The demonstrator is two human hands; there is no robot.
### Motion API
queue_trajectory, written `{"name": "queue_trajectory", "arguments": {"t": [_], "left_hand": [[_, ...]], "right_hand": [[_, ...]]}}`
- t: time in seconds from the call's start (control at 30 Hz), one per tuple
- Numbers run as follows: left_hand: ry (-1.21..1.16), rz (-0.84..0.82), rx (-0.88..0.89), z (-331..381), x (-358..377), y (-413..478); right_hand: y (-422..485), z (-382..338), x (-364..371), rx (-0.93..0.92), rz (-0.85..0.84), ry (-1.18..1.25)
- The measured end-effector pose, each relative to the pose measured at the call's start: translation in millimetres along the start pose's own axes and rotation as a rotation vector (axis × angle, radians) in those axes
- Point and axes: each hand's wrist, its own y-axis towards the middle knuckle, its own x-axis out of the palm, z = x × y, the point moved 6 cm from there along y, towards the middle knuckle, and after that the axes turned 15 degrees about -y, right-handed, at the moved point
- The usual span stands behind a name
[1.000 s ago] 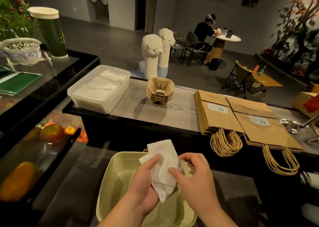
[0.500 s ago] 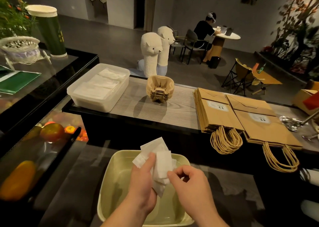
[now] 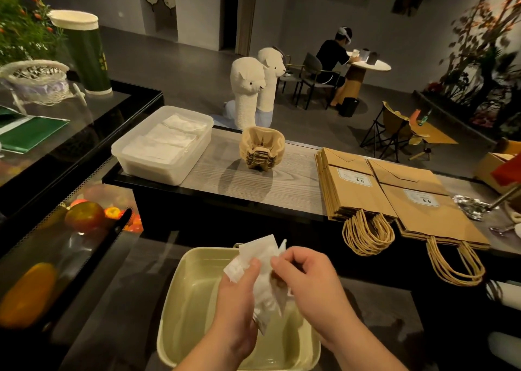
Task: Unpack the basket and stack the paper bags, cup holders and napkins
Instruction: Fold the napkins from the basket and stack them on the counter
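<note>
left hand grips loose napkins above the basket | right hand pinches their top edge | advice: square the edges first, then lay them flat in the clear tub on the counter

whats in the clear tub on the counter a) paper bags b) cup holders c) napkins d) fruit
C: white napkins lie flat inside the tub, while the cup holders stand stacked to its right and the bags lie further right.
</note>
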Motion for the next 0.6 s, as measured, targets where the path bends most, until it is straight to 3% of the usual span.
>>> {"name": "queue_trajectory", "arguments": {"t": [0.1, 0.23, 0.33, 0.4, 0.5, 0.6], "left_hand": [[-0.06, -0.073, -0.111, -7, 7, -4], [-0.091, -0.157, -0.296, -10, 6, -4], [-0.062, -0.198, -0.318, -14, 4, -3], [-0.03, -0.204, -0.289, -13, 6, -4], [0.043, -0.219, -0.256, -11, 10, -5], [-0.072, -0.204, -0.351, -9, 10, -4]], "right_hand": [[3, -3, 11, -0.064, -0.04, 0.046], [5, 24, -11, -0.033, 0.267, -0.087], [13, 43, -1, 0.161, 0.047, -0.102], [15, 44, 4, 0.162, -0.042, -0.065], [15, 34, -2, 0.068, 0.057, -0.049], [12, 24, -14, -0.04, 0.152, 0.068]]}}
